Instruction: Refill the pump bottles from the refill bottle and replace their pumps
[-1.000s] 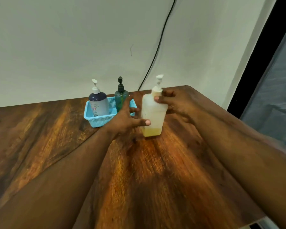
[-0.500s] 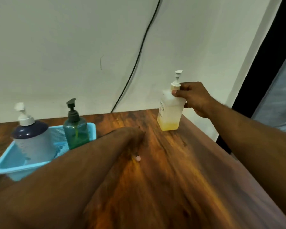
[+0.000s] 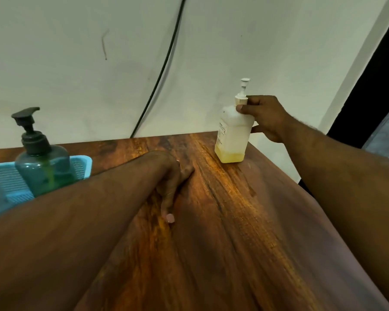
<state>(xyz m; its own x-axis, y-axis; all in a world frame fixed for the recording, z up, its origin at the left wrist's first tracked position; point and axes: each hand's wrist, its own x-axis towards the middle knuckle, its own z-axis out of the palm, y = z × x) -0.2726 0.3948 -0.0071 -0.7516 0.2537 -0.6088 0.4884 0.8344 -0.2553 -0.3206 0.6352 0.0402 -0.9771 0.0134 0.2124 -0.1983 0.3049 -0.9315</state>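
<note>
The right hand [image 3: 265, 117] grips the shoulder and pump collar of a white pump bottle [image 3: 233, 135], nearly empty, standing near the worktop's [image 3: 234, 232] far right corner. The left hand [image 3: 173, 182] rests on the wood, holding nothing. A green pump bottle [image 3: 43, 162] sits in a blue basket [image 3: 7, 182] at left. Likely next: unscrewing the pump, which calls for steadying the bottle.

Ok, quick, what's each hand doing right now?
Left hand: open, resting on the table, holding nothing.
Right hand: gripping the white pump bottle.
</note>
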